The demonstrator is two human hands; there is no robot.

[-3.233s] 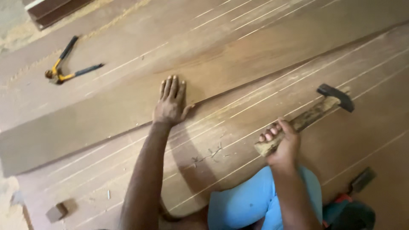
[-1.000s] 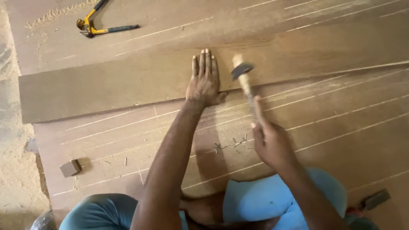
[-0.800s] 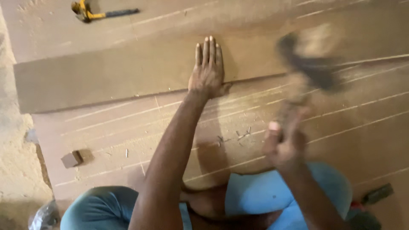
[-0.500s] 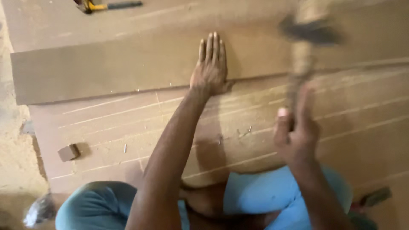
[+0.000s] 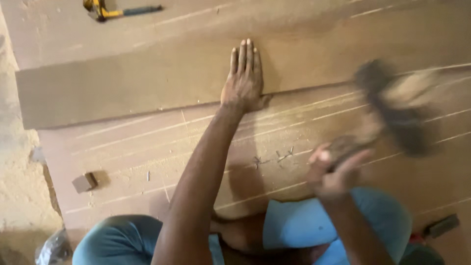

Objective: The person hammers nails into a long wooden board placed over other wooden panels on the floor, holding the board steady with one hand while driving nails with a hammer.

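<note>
Warm dim light, soft shadows, hammer (image 5: pixel 392 105) and right hand (image 5: pixel 333 172) motion-blurred

Matt brown wood plank (image 5: pixel 122 86) & scored board (image 5: pixel 147 142), hammer (image 5: pixel 392 105) w/ wood handle, dark metal head.

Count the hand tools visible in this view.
3, maybe more out of frame. A hammer, blurred mid-swing in the right hand; yellow-handled pliers at the top edge; and a dark tool, partly cut off, at lower right, its kind unclear.
</note>
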